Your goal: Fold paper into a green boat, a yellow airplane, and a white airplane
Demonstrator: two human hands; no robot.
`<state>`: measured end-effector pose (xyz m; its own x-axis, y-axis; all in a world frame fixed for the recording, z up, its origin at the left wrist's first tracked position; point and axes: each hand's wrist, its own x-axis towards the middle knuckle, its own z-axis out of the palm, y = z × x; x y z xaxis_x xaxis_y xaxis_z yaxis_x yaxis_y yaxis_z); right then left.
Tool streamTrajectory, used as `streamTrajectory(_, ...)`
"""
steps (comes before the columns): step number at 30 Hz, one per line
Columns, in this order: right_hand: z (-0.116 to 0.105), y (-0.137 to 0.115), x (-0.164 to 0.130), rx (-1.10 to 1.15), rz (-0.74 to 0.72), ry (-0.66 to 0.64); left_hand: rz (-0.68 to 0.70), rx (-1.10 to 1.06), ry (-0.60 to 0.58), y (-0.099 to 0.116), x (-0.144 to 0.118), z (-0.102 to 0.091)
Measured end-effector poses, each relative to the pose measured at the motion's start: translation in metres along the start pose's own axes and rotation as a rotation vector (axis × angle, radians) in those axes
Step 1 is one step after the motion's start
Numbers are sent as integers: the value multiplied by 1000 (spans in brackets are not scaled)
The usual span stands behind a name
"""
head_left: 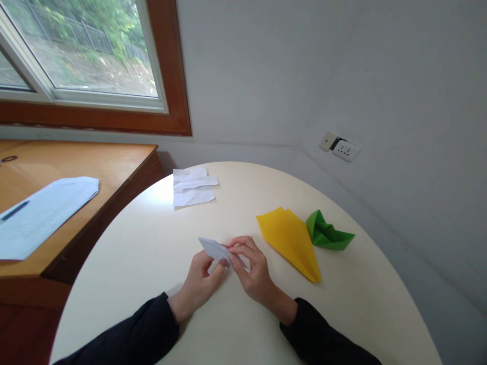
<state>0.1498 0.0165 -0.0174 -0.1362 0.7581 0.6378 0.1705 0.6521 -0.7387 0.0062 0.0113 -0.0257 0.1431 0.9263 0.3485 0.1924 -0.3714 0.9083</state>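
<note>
A small piece of folded white paper (213, 248) is held between both hands, above the near middle of the round table. My left hand (201, 279) grips its lower left side, with the thumb on the near face and the fingers partly hidden behind the paper. My right hand (253, 268) pinches the right end between thumb and fingertips. Right of my right hand lies a yellow folded paper (291, 243), pointed toward me. Touching or just beyond it sits a green folded paper boat (327, 233).
Torn white paper pieces (194, 187) lie at the far edge of the round white table (129, 274). On the left, a wooden desk (125, 157) bears paper sheets (49, 213), a pen (14, 210) and part of what looks like scissors (9, 158). A wall socket (346, 150) is at the right.
</note>
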Motion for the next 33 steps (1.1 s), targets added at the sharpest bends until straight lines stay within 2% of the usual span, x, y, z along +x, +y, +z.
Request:
streamTrajectory(9,-1,10,3,303,294,-84,-21,-21,48,-2,3,0)
streamTrajectory(17,0,15,4,466,605,-142,-80,-102,26,-4,6,-1)
streamTrajectory(21,3,19,4,500,674,-68,-91,-101,26,0,9,-1)
streamTrajectory(26,4,22,5,438,703,64,-121,-126,74,-3,13,0)
streamTrajectory(33,3,23,6,371,701,127,-266,-251,34,-5,14,3)
